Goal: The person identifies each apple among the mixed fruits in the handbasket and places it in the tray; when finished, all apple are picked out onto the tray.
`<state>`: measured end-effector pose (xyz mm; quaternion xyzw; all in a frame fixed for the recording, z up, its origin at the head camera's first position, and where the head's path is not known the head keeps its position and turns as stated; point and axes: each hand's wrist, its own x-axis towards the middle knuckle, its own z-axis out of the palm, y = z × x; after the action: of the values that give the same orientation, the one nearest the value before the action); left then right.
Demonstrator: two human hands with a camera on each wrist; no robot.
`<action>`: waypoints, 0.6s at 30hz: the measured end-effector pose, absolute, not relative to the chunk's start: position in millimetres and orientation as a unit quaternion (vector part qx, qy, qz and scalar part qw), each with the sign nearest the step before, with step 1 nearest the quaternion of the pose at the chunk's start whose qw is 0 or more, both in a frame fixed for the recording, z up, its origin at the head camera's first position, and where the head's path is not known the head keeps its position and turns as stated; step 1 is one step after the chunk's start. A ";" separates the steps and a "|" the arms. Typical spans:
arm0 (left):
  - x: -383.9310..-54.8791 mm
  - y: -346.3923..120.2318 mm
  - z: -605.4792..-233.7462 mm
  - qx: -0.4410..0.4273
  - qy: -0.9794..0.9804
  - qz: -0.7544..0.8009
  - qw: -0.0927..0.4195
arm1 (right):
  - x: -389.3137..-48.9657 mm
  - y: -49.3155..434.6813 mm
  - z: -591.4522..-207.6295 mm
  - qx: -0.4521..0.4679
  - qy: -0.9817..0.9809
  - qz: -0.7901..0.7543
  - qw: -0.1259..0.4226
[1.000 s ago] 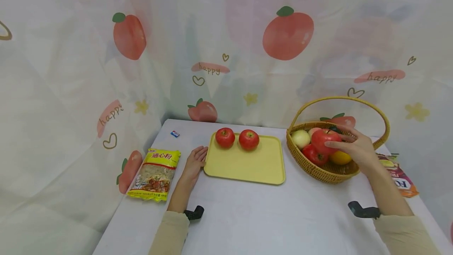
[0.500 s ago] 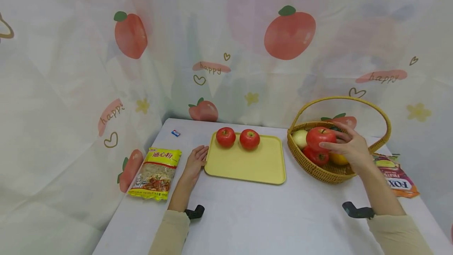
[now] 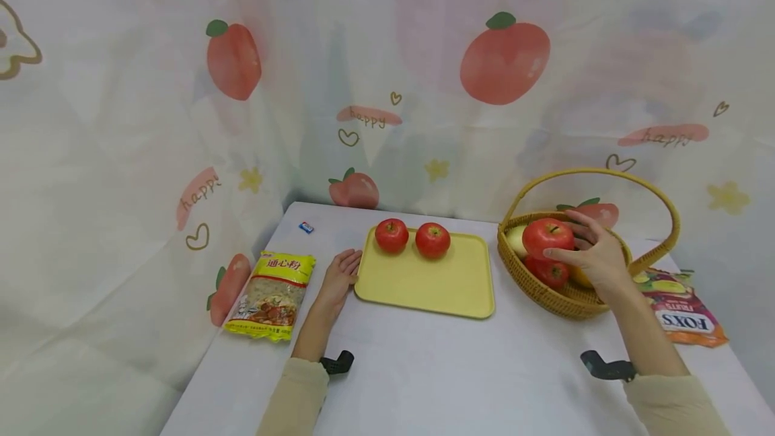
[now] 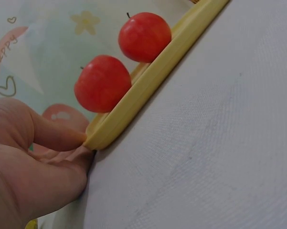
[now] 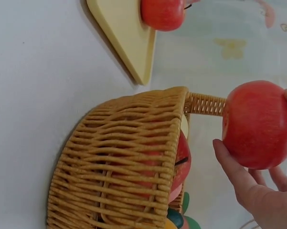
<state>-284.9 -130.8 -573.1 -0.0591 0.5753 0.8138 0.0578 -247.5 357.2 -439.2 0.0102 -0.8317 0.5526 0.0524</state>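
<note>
A red apple (image 3: 548, 239) is held between the thumb and fingers of my right hand (image 3: 596, 260), above the wicker basket (image 3: 545, 295). In the right wrist view that apple (image 5: 260, 125) is apart from the basket's rim. Another red apple (image 3: 549, 273), a pale round fruit (image 3: 516, 239) and a partly hidden yellow fruit (image 3: 580, 276) lie in the basket. On the yellow tray (image 3: 424, 281) sit two red apples, a left one (image 3: 391, 235) and a right one (image 3: 432, 241). My left hand (image 4: 33, 162) pinches the tray's left edge at its near corner.
A yellow pasta bag (image 3: 272, 296) lies left of my left hand. A small blue packet (image 3: 306, 227) is at the far left. Right of the basket, partly behind my right arm, is a FOX'S bag (image 3: 684, 311). The basket's tall handle (image 3: 596, 171) arches over it.
My right hand has moved left with the apple, toward the basket's left side. My left hand stays at the tray. The head view has shifted slightly.
</note>
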 end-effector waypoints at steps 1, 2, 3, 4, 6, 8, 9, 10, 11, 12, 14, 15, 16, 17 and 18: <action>-284.9 -131.0 -573.7 -0.057 0.576 0.813 0.058 | -247.0 355.6 -439.4 0.012 -0.833 0.551 0.054; -285.0 -131.0 -574.2 -0.057 0.575 0.814 0.059 | -246.7 354.2 -439.7 0.014 -0.833 0.550 0.055; -285.2 -130.9 -574.7 -0.058 0.575 0.814 0.059 | -245.8 352.4 -439.3 0.015 -0.834 0.549 0.055; -285.4 -130.9 -575.0 -0.059 0.575 0.814 0.059 | -245.4 350.7 -439.0 0.016 -0.836 0.546 0.055; -285.6 -130.3 -575.2 -0.057 0.575 0.814 0.060 | -244.5 347.9 -438.7 0.015 -0.838 0.543 0.055; -285.9 -129.4 -575.1 -0.056 0.575 0.814 0.061 | -244.1 345.6 -438.7 0.013 -0.840 0.540 0.055; -286.0 -129.1 -575.2 -0.053 0.576 0.813 0.061 | -244.0 344.6 -438.9 0.011 -0.841 0.538 0.054; -286.3 -128.8 -575.2 -0.054 0.577 0.813 0.061 | -244.1 343.6 -439.1 0.010 -0.841 0.539 0.052; -286.5 -128.6 -575.4 -0.052 0.577 0.813 0.060 | -244.5 342.5 -439.5 0.010 -0.840 0.540 0.051; -286.5 -128.5 -575.4 -0.052 0.578 0.812 0.060 | -244.9 341.3 -439.8 0.010 -0.839 0.541 0.049; -286.5 -128.6 -575.6 -0.054 0.579 0.811 0.058 | -245.9 338.6 -440.3 0.012 -0.838 0.543 0.044; -286.5 -128.9 -575.8 -0.054 0.581 0.810 0.056 | -246.3 337.1 -440.5 0.013 -0.839 0.543 0.043; -286.4 -129.2 -575.9 -0.057 0.581 0.810 0.056 | -246.7 335.3 -440.6 0.014 -0.838 0.544 0.042; -286.3 -129.6 -576.2 -0.057 0.582 0.809 0.055 | -247.1 333.6 -440.8 0.016 -0.839 0.543 0.042; -286.4 -130.2 -576.5 -0.059 0.582 0.809 0.055 | -247.1 331.5 -440.7 0.017 -0.838 0.544 0.041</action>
<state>-286.4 -130.2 -576.5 -0.0593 0.5819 0.8092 0.0553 -247.1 331.5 -440.7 0.0171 -0.8379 0.5439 0.0415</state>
